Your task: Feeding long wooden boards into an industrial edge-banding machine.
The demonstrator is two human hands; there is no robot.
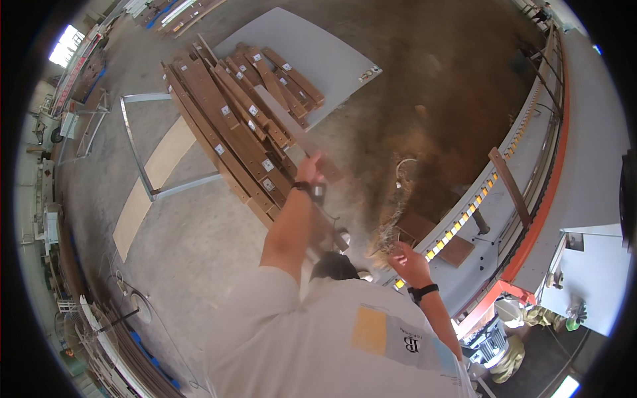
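My left hand (310, 168) is closed around a long brown board (326, 164), a little blurred, which slants up and away across a stack. That stack of brown boards (229, 126), many bearing small white labels, lies just left of the hand. My right hand (409, 264) is beside the long machine (474, 259), its fingers loosely bent and apart, with nothing visible in them. Close to its fingertips is a heap of thin strips and shavings (387, 242) on the floor. Brown flat pieces (454, 251) show just beyond that hand.
On the machine's edge runs a row of yellow and white blocks (458, 225), with one brown board (511, 189) across it. A large grey sheet (318, 40) lies behind the stack. To the left are a metal frame (136, 142) and a pale curved-looking panel (149, 186).
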